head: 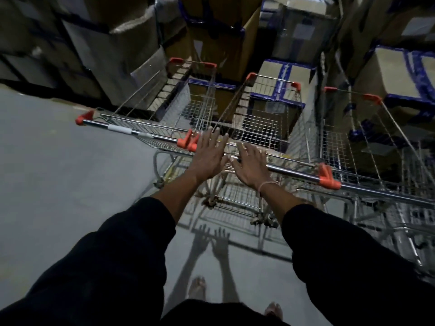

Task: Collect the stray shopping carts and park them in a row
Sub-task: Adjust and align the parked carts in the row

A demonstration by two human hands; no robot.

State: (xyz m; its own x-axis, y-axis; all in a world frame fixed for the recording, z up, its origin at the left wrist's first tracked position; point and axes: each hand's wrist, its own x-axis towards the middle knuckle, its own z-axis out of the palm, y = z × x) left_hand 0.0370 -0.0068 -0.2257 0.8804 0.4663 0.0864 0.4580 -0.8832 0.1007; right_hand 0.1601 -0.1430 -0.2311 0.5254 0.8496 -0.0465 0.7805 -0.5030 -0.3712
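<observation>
**Carts lined up three abreast, hands just off the middle handle**

Three chrome wire shopping carts with orange plastic corner caps, side by side across the middle of the frame, noses toward stacked brown cardboard boxes with blue tape [397, 74] along the top. Leftmost cart [150, 128] at centre left, middle cart [263, 118] at centre, rightmost cart [367, 142] at the right edge, handles roughly in one line. Left hand [208, 156] and right hand [249, 165] both flat, fingers spread and straight, over the middle cart's chrome handle bar [294, 169]; gripping nothing; contact with the bar not clear through the blur. Grey concrete floor [47, 172] bare at lower left. Judged from this: row largely formed, middle cart parked or nearly so. Left to do: perhaps squaring the handles; any further strays out of sight, so cannot tell.
</observation>
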